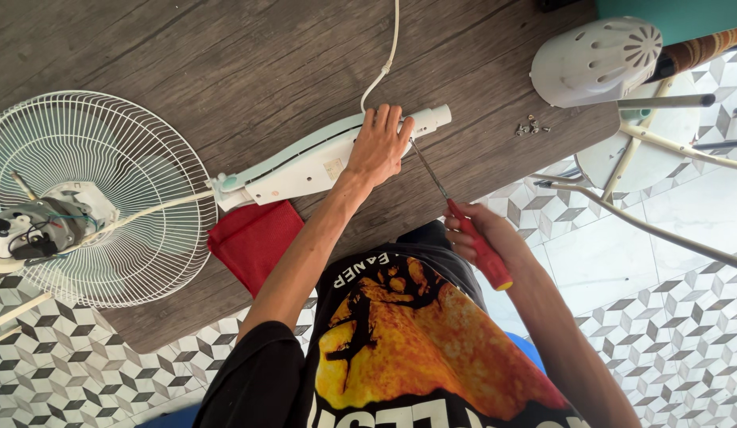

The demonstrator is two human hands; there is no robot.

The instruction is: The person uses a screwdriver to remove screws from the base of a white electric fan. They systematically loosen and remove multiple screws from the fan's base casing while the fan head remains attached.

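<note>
Grey-brown wood-grain desk (225, 55) here. On it a pale mint-and-white plastic fan column (305, 162), with a plain red cloth (253, 238) just below it and a red-handled, yellow-tipped screwdriver (463, 218) right of it. Floor tiles (677, 317) around the desk are grey-and-white geometric.

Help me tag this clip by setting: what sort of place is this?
Probably a home or small repair spot, not a factory. A fan lies taken apart on a wooden table over patterned tiles. The left hand steadies the fan's housing; the right hand holds a screwdriver, with loose screws nearby.
</note>
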